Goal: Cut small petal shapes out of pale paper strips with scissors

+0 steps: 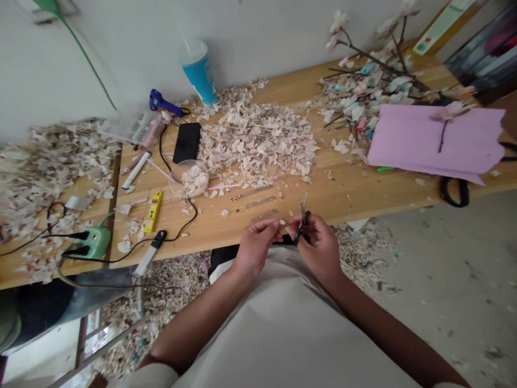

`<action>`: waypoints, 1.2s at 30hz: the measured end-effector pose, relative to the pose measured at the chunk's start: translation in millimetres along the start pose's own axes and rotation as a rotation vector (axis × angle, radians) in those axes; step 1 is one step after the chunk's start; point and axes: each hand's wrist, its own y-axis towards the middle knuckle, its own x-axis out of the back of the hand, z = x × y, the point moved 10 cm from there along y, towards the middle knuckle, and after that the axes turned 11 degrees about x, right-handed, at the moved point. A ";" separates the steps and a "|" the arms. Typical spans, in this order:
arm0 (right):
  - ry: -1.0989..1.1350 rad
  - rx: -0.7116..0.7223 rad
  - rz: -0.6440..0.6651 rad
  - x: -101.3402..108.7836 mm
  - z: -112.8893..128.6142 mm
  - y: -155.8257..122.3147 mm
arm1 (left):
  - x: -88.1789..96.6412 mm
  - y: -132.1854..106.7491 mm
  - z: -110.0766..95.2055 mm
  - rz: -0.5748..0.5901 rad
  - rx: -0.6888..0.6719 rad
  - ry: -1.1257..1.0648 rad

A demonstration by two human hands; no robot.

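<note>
Black-handled scissors (pixel 302 222) are gripped in my right hand (pixel 321 245), their blades pointing up toward the table's front edge. Close beside it, my left hand (pixel 258 240) pinches a small pale petal piece (pixel 281 222) between thumb and fingers. Both hands are in front of my body at the near edge of the wooden table (pixel 343 196). Just beyond them lie thin flat strips (pixel 260 202). A large heap of pale petal-like scraps (pixel 258 140) covers the middle of the table, and a clear round dish (pixel 189 179) holds more of them.
At left are a yellow box cutter (pixel 153 211), a green power strip (pixel 95 241) with cables, and a black phone (pixel 187 142). A blue cup (pixel 201 75) stands by the wall. Rightward are flower branches (pixel 379 67) and pink paper (pixel 420 137). Scraps litter the floor.
</note>
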 end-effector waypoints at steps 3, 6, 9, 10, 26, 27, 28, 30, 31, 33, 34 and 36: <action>-0.029 -0.012 0.008 -4.1 2.1 2.9 | -2.5 -3.3 1.2 0.013 -0.045 0.116; -0.030 -0.053 0.045 -2.8 -0.5 4.1 | 0.4 -5.0 0.5 0.014 -0.065 0.242; 0.002 -0.093 0.138 -3.3 -1.7 5.0 | 4.2 -5.8 -6.1 0.019 -0.092 0.337; 0.014 -0.109 0.179 -4.3 -1.6 5.0 | 4.0 -6.3 -9.4 0.031 -0.107 0.363; 0.125 -0.192 0.461 -16.2 9.8 15.4 | -16.2 -8.2 -10.6 0.271 0.067 0.447; 0.130 -0.191 0.428 -15.6 9.1 17.3 | -13.4 -5.6 -8.7 0.255 0.086 0.427; 0.123 -0.187 0.373 -13.2 7.5 19.2 | -9.8 -2.8 -6.6 0.231 0.106 0.385; 0.083 -0.174 0.233 -5.0 2.2 20.1 | -1.9 2.4 -1.8 0.173 0.146 0.250; 0.058 -0.165 0.176 -1.6 -0.8 18.0 | 1.1 4.5 0.7 0.151 0.162 0.172; 0.002 -0.148 0.151 -1.6 -6.3 9.3 | 4.3 8.1 4.8 0.122 0.184 0.032; -0.042 -0.133 0.177 -3.9 -8.1 3.7 | 5.0 9.8 6.2 0.111 0.190 -0.013; -0.195 -0.093 0.255 -8.0 -9.5 -7.3 | 6.3 13.3 6.9 0.086 0.190 -0.063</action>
